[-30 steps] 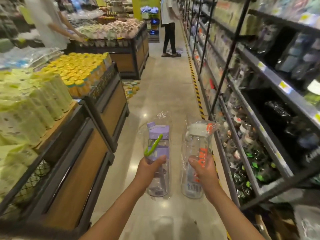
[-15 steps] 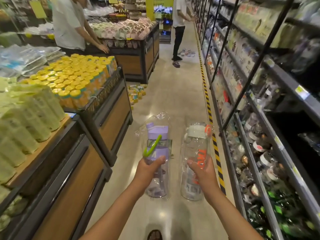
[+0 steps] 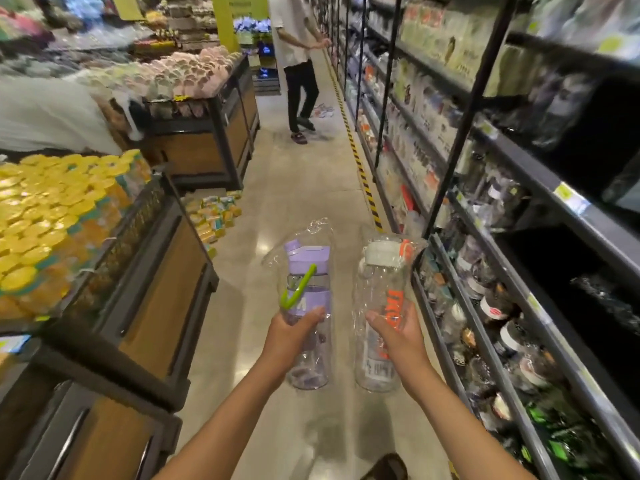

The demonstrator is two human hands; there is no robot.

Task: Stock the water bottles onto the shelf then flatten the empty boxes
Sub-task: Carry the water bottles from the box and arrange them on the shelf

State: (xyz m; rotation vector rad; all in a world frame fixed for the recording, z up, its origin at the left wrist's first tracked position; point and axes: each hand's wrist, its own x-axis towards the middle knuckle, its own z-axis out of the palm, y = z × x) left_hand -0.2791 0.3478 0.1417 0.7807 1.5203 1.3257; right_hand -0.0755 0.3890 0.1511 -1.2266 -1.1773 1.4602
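Left hand (image 3: 294,336): grasps the purple-lidded bottle (image 3: 308,282) around its middle, upright, at 6 o'clock.
Right hand (image 3: 398,332): grasps the white-lidded bottle (image 3: 379,292), just beside the purple one.
Wrapping: clear plastic on both.
Shelf (image 3: 512,306): 3 o'clock, stocked.
Person (image 3: 298,64): 12 o'clock, standing in the aisle.

Both your bare forearms reach forward, side by side. Your left hand (image 3: 292,336) grips a clear purple-lidded plastic bottle (image 3: 308,268); your right hand (image 3: 400,334) grips a clear white-lidded plastic bottle (image 3: 377,282), thumbs wrapped across.
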